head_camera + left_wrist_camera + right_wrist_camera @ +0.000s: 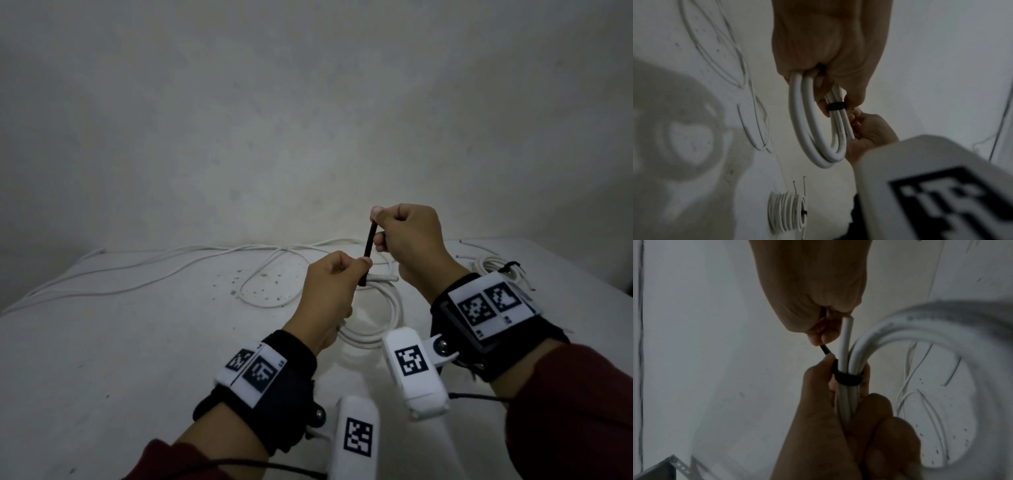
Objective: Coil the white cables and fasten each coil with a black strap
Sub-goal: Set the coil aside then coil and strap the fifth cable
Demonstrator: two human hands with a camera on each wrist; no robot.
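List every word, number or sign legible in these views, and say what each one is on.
No readable words or numbers.
Wrist bands: black-and-white square code markers; the tiny print beside them is too small to read.
White camera housings: the same markers, no text.
Thick white cable: faint printing, blurred.

A thick white cable coil [813,123] hangs gripped in the left hand [329,294], a black strap [368,253] looped round it, its free end pinched above by the right hand [407,240].

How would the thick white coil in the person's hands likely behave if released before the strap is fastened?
The thick white coil probably springs open: its loops look stiff and wide. The black strap seems floppy, so it would likely slip loose. The free cable end juts straight, suggesting springiness.
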